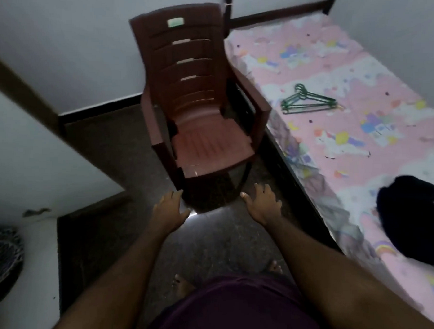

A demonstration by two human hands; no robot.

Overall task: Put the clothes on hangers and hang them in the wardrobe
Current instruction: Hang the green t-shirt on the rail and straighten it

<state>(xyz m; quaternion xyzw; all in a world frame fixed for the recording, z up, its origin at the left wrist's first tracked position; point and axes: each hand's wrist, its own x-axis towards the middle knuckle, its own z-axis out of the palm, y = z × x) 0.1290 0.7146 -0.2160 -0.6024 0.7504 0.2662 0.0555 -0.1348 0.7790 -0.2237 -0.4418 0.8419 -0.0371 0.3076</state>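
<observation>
Fingers on both our hands are straight and loosely spread, holding nothing: our left hand (170, 208) and right hand (261, 202) reach forward, palms down, over the dark floor (107, 148), just short of the chair (199, 101). Taking that brown plastic chair as our mark, the two hands hang just in front of its seat edge, one toward each front corner, neither touching it. Right of the chair, close against its armrest, runs the bed (353, 144) with a pink patterned sheet. On the sheet, right of the chair's arm, lies a small bunch of green hangers (308, 102), flat, hooks pointing toward the wall. Farther down the bed, nearer to us than the chair and well apart from the hangers, sits a heap of dark clothes (409, 219); we cannot tell how many pieces it holds. Left of the chair we see a white wall with a dark skirting. Below the hands our purple garment (238, 308) and bare feet (182, 285) show on the floor.
</observation>
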